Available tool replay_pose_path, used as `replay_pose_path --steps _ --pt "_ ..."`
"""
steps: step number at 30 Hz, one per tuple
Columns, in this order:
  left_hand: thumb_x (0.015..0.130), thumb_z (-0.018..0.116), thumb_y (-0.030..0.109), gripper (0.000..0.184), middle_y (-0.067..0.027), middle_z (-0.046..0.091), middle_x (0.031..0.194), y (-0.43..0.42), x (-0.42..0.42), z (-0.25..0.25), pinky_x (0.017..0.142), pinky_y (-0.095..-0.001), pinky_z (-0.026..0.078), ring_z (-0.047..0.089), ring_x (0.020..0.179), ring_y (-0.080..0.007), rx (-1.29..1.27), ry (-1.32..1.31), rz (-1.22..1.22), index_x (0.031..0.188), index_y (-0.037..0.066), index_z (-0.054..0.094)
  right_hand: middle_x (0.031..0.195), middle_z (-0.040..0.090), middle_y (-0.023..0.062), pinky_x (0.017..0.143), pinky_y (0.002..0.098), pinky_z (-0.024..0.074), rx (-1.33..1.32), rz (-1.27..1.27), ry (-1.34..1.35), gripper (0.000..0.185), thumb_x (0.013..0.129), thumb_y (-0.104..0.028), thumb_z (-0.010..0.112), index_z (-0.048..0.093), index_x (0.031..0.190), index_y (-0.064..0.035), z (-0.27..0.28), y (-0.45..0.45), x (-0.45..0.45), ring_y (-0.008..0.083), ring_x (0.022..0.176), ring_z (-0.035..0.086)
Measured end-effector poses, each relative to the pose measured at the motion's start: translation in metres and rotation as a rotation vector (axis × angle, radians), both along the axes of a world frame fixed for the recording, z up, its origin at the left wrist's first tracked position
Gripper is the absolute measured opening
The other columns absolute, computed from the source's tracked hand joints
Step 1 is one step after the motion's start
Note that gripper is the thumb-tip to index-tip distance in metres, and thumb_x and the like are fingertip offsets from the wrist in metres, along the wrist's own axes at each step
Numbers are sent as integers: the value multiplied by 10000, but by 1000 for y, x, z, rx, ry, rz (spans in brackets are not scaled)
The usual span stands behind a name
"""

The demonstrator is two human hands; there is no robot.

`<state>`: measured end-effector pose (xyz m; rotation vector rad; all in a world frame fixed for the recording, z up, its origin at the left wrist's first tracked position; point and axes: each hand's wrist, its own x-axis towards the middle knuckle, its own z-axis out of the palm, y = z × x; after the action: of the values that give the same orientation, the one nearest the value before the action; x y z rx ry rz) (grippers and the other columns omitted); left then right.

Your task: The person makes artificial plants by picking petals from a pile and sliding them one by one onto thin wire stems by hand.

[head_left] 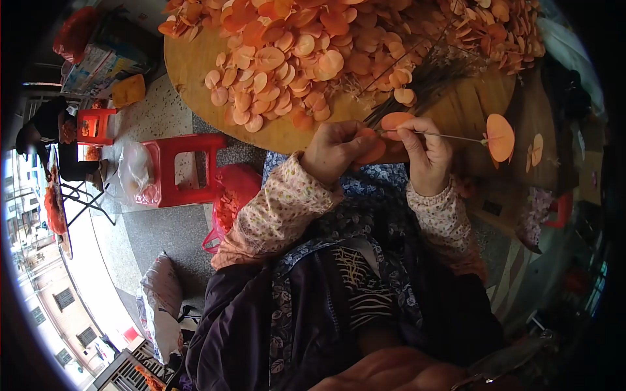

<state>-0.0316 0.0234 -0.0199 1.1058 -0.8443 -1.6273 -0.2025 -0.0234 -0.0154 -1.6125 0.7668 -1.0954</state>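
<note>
My left hand (334, 153) is closed, its thumb and fingers pinching an orange artificial leaf (372, 151) at the table's near edge. Close beside it, my right hand (427, 154) pinches a thin artificial leaf stem (450, 136). That stem runs out to the right and carries a round orange leaf (501, 138) and a smaller one (535, 150) toward its tip. Another orange leaf (396, 122) sits between both hands, partly covered by the right fingers. Exactly where the left fingertips meet the stem is hidden.
A big heap of orange leaf sprays (280, 58) covers much of the round wooden table (189, 65), with bare brown stems (424, 81) at its right. On the left stand a red stool (186, 171) and a red bag (238, 186). Another person (55, 140) sits farther left.
</note>
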Motion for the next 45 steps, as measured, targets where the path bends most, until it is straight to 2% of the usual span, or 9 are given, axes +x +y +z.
replay_pose_path --steps 9,23,35,37,42,44,45 --pt "888 547 161 213 15 498 610 -2 -3 3 467 -198 295 386 512 -42 67 18 -37 822 -34 601 904 646 100 624 200 470 17 49 -1 108 928 -87 494 536 944 11 4 -5 -7 131 798 641" --pt "887 558 155 197 26 497 617 0 -6 1 470 -188 289 382 521 -32 56 -55 -28 846 -31 607 954 659 128 613 218 493 -167 61 98 117 939 -102 472 517 937 5 9 -3 -4 152 810 653" --pt "884 547 125 184 18 549 669 3 -12 -6 532 -182 344 441 591 -36 -55 -187 -1 898 -43 621 921 651 133 666 240 510 -280 -12 130 59 909 -29 501 525 918 25 -2 1 -6 159 787 642" --pt "878 539 105 185 3 571 690 5 -17 -5 577 -188 384 477 630 -45 -137 -300 33 889 -60 622 903 649 128 662 238 509 -327 -56 131 46 902 -19 512 528 911 23 -6 3 -3 158 775 637" --pt "880 530 99 192 -21 590 707 9 -26 3 601 -204 415 506 660 -57 -147 -367 65 892 -70 620 864 636 131 629 245 498 -366 -73 -3 61 849 23 572 553 903 2 -19 1 4 173 716 616" --pt "882 529 100 193 -28 592 707 9 -27 6 602 -209 420 509 661 -60 -163 -391 88 895 -69 621 858 631 127 635 244 490 -354 -78 25 63 843 24 580 561 900 5 -19 4 4 178 724 611" --pt "886 526 104 196 -36 597 709 9 -26 7 603 -215 425 515 661 -67 -194 -484 65 901 -68 620 851 625 122 641 243 482 -345 -80 54 65 836 26 587 569 896 8 -19 4 3 183 732 606"
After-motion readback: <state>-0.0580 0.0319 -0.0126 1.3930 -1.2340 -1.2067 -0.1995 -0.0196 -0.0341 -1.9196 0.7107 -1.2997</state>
